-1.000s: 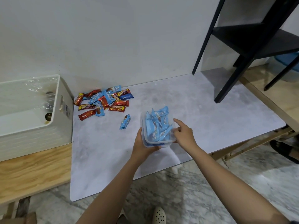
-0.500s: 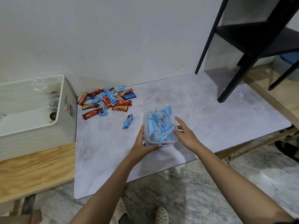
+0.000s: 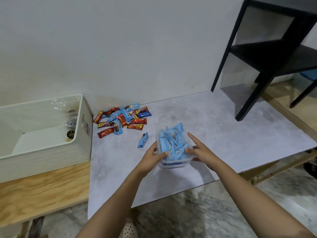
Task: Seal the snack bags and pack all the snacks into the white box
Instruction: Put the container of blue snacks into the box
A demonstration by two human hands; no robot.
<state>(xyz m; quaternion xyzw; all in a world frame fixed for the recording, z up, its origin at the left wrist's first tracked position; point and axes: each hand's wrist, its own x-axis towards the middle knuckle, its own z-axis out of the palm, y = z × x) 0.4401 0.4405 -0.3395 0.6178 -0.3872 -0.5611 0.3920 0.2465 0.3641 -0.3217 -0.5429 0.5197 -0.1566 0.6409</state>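
We've got both hands on the clear tub (image 3: 173,162) of blue snack packs (image 3: 172,141), near-centre on the grey bench (image 3: 223,134). Left hand (image 3: 151,156) clamps the left wall, thumb hooked over the near rim onto the packs. Right hand (image 3: 199,151) is pressed against the right wall, fingers extended along it, thumb tip on the packs. Two-sided grip makes sense: tub is heaped above the rim, so we'd judge the thumbs are there to keep packs from spilling on a lift. Can't tell if a lid is on.

White box (image 3: 42,134) sits far left, open top, on the wooden bench section (image 3: 42,191), its right wall just beside the grey slab's left edge. Something clear plus a few dark pieces are already inside, right end; the rest of the floor looks free, so room for the tub.

Loose pile (image 3: 121,120) of red and blue wrappers lies far-left on the slab, near the box. One stray blue pack (image 3: 142,140) is just left of the tub, apart from the left hand.

Path tub-to-box: open bench, only the stray pack and the pile's near edge sit close to it. Lifting over the box rim should clear both. Black shelf frame (image 3: 267,54) is far right, well apart. Near slab edge is close below the tub, so we'd avoid dragging nearward.
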